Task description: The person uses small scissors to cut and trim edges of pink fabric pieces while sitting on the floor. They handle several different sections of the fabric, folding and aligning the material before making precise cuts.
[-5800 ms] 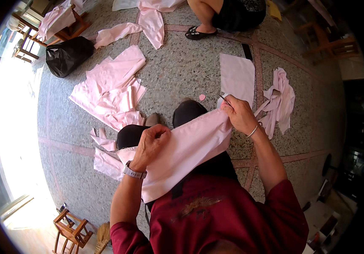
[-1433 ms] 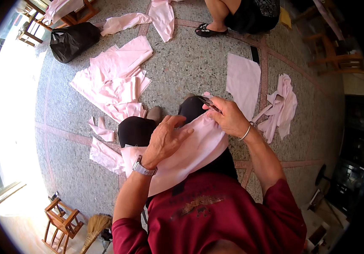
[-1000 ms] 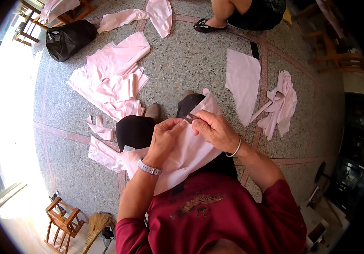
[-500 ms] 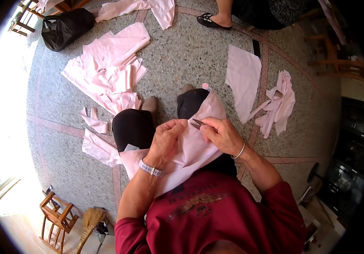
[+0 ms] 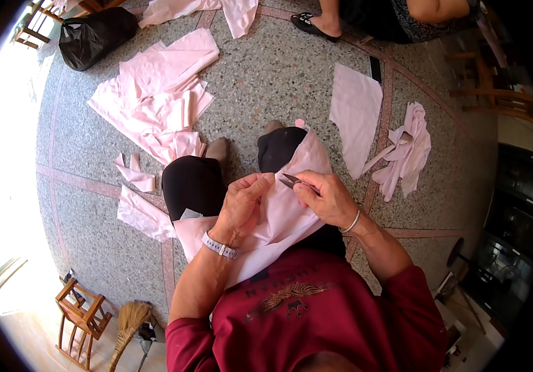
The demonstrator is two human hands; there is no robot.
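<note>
Pink cloth panel (image 5: pixel 279 214) lies across the seated person's lap, the left hand (image 5: pixel 242 208) pinching its edge taut while the right hand (image 5: pixel 328 198) grips small thread snips (image 5: pixel 291 180); best cut close, I'd say, fabric kept tight.

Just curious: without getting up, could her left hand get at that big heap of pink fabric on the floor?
Probably yes with a lean: the heap lies on open floor just beyond her left knee, nothing between. But the left hand now pinches the pink piece on her lap.
</note>
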